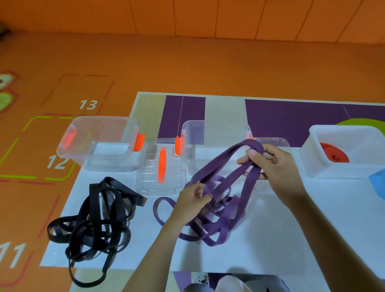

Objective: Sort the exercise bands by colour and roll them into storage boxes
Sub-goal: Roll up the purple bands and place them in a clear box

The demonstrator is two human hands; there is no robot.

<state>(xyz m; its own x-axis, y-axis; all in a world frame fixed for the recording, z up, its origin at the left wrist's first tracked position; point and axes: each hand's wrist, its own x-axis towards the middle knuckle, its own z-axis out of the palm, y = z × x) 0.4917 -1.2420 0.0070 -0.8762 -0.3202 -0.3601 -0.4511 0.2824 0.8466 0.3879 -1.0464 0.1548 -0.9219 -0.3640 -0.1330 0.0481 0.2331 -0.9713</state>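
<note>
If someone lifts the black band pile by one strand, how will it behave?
Probably floppy: the black bands lie in slack loops on the mat. Likely lifts as one tangle, since loops cross. Unlikely to roll; strands lie flat.

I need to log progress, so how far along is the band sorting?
Done: a red roll sits in the right box. In hand: left hand and right hand grip the purple bands. Left: black bands lie loose; left box and middle box look empty.
</note>
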